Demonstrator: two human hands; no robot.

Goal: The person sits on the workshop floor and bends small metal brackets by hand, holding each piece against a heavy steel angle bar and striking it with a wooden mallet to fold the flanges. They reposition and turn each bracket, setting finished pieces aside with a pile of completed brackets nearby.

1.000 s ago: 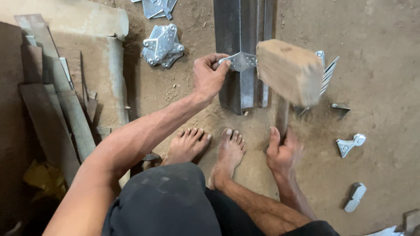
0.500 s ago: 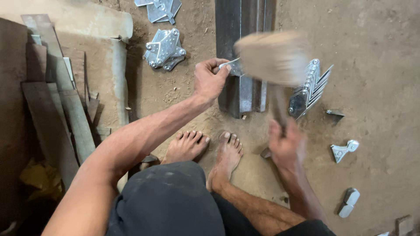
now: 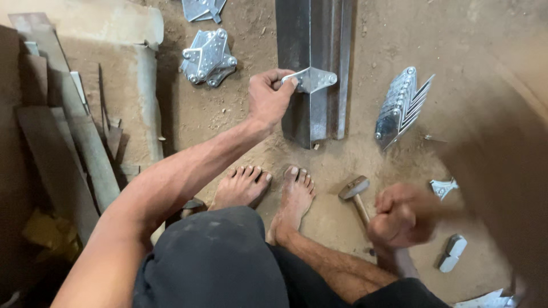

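Note:
My left hand (image 3: 268, 100) pinches a small shiny metal bracket (image 3: 313, 78) and holds it flat against a long grey steel section (image 3: 314, 40) lying on the dirt floor. My right hand (image 3: 402, 219) is a closed, blurred fist low on the right, gripping the handle of a big wooden mallet. The mallet head is only a large brown blur (image 3: 505, 159) close to the camera at the right edge. My bare feet (image 3: 268, 188) rest just below the end of the steel section.
A small hammer (image 3: 355, 191) lies on the ground beside my right foot. A stack of cut brackets (image 3: 402, 105) sits right of the steel. More plates (image 3: 208, 57) lie at upper left, loose pieces (image 3: 452, 252) at lower right, wooden planks (image 3: 68, 142) along the left.
The mallet has swung away from the bracket, off to the right and nearer the camera. My right hand moved right with it. My left hand stays on the bracket.

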